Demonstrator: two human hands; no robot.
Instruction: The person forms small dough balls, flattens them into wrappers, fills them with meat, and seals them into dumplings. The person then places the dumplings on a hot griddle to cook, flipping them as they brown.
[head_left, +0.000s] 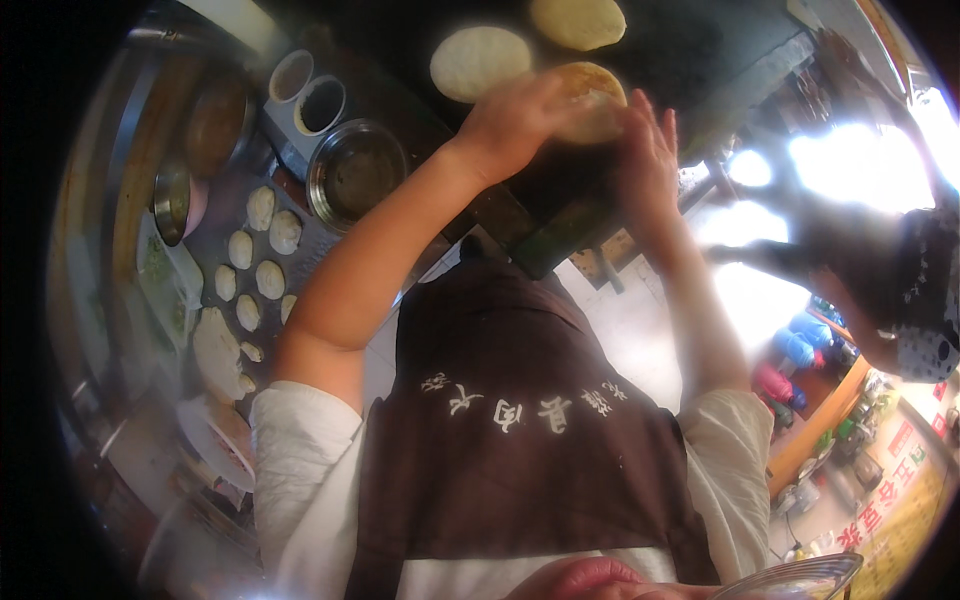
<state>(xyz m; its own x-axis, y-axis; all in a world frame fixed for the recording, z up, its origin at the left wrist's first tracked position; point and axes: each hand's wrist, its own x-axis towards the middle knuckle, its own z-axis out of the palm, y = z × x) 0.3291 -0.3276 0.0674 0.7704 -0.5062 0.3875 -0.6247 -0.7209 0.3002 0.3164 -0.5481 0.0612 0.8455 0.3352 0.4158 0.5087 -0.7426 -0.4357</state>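
Both hands are over a dark griddle (675, 67) at the top of the view. A browned round flatbread (592, 82) lies between them. My left hand (517, 120), blurred, reaches over its near left edge; whether the fingers grip it is hidden. My right hand (649, 150) stands upright at the bread's right edge, fingers extended, with nothing seen held in it. A pale flatbread (480, 64) lies on the griddle just beyond my left hand, and a yellowish one (578, 22) lies farther up.
At left, several dough pieces (270, 279) lie on a metal worktop (307, 251) beside a steel bowl (356, 174). Two small containers, one with dark contents (320, 105), stand above it. A white tray (161, 277) sits at the far left. Another person (900, 285) is at right.
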